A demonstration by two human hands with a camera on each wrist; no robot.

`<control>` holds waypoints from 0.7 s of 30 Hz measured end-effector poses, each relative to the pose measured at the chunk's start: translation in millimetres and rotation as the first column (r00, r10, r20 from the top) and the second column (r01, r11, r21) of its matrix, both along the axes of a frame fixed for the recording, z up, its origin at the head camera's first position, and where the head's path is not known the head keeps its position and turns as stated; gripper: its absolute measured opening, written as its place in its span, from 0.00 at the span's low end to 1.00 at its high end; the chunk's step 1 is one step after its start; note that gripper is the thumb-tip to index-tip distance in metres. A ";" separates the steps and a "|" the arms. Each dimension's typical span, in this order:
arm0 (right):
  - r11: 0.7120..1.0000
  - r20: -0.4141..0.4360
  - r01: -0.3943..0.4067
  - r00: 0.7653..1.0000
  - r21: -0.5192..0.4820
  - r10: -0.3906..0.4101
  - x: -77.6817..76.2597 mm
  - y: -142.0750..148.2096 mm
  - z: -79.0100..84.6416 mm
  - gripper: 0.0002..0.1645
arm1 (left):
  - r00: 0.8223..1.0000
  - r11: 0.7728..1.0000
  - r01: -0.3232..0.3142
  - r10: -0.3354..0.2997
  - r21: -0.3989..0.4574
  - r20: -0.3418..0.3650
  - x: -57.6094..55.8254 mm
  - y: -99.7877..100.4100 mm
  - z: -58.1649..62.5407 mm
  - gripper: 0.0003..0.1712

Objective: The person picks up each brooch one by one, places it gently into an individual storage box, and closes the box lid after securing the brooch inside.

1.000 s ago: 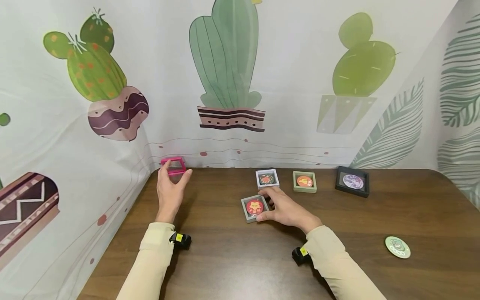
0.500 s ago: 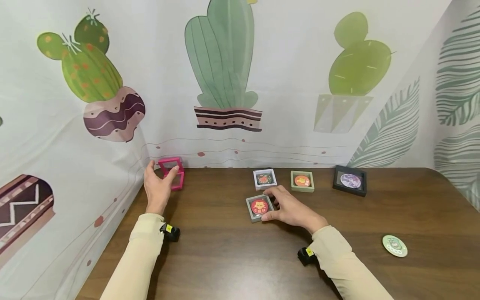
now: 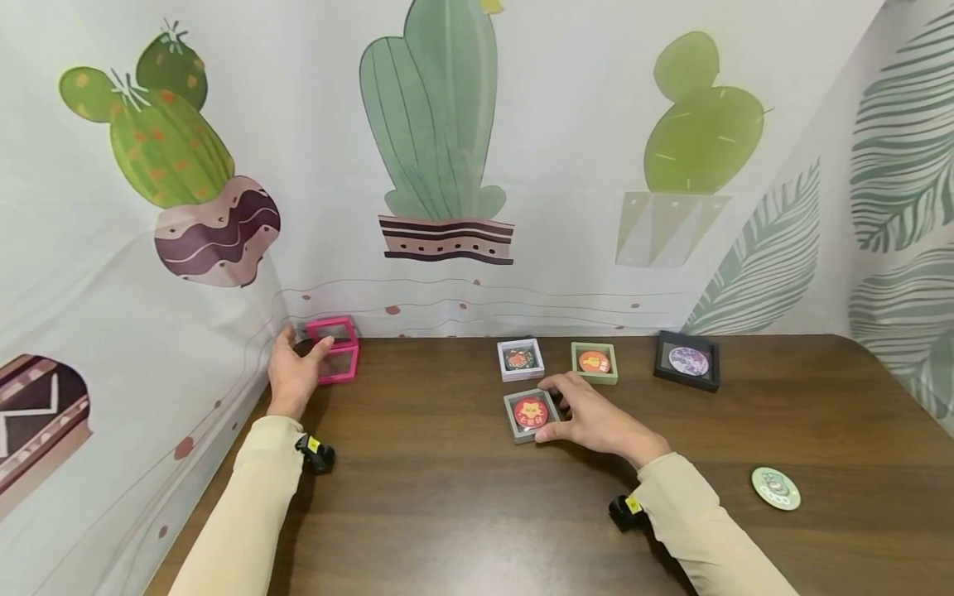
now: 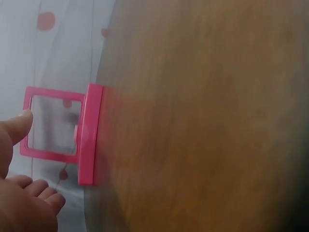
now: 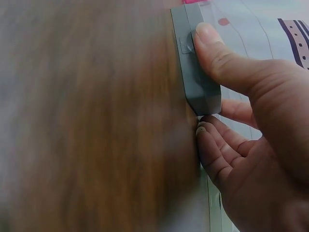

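Note:
In the head view a pink display case [image 3: 338,364] lies unfolded at the table's back left corner, its see-through lid [image 3: 332,332] tilted up against the wall cloth. My left hand [image 3: 292,374] is just left of it, fingers loosely spread, with the thumb tip overlapping the lid's edge in the left wrist view. Near the middle, my right hand [image 3: 596,418] grips a grey display case [image 3: 512,417] by its right part, thumb on the near side and fingers at the far side. A red round badge [image 3: 531,412] with a yellow star figure shows inside it.
Behind the grey case stands a white case [image 3: 507,373], with a light green case [image 3: 607,378] and a larger black case [image 3: 710,382] to its right, each holding a round badge. A loose green round badge [image 3: 776,488] lies at the right. Cactus-print cloth [image 3: 566,165] hangs behind.
The pink case's lid has tipped back against the cloth, and my left hand has moved left off it. My right hand has shifted the grey case slightly right.

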State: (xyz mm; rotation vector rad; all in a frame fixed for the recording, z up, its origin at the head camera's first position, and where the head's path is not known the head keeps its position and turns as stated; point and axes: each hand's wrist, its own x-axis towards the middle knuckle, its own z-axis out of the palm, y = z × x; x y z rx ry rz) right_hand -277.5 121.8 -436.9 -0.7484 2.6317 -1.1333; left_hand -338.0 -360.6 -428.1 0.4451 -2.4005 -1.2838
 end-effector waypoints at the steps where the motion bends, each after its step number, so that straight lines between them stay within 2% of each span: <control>1: 1.000 -0.002 0.001 1.000 0.003 -0.001 0.3 1.6 0.2 0.45 | 1.000 1.000 0.002 -0.002 0.001 0.011 -1.2 -2.0 -0.2 0.50; 9: 1.000 -0.027 -0.001 1.000 0.011 0.001 1.8 12.6 0.6 0.44 | 1.000 0.998 0.014 -0.016 0.061 0.019 -7.8 -13.4 -3.2 0.39; 13: 1.000 -0.028 0.005 1.000 0.022 -0.004 3.5 19.1 0.9 0.44 | 1.000 0.998 0.001 -0.003 0.068 0.025 -10.5 -16.6 -6.1 0.36; 21: 1.000 -0.064 0.010 0.998 0.015 -0.009 5.9 34.6 3.0 0.43 | 1.000 0.996 0.023 -0.024 0.086 0.009 -18.0 -16.7 -10.3 0.29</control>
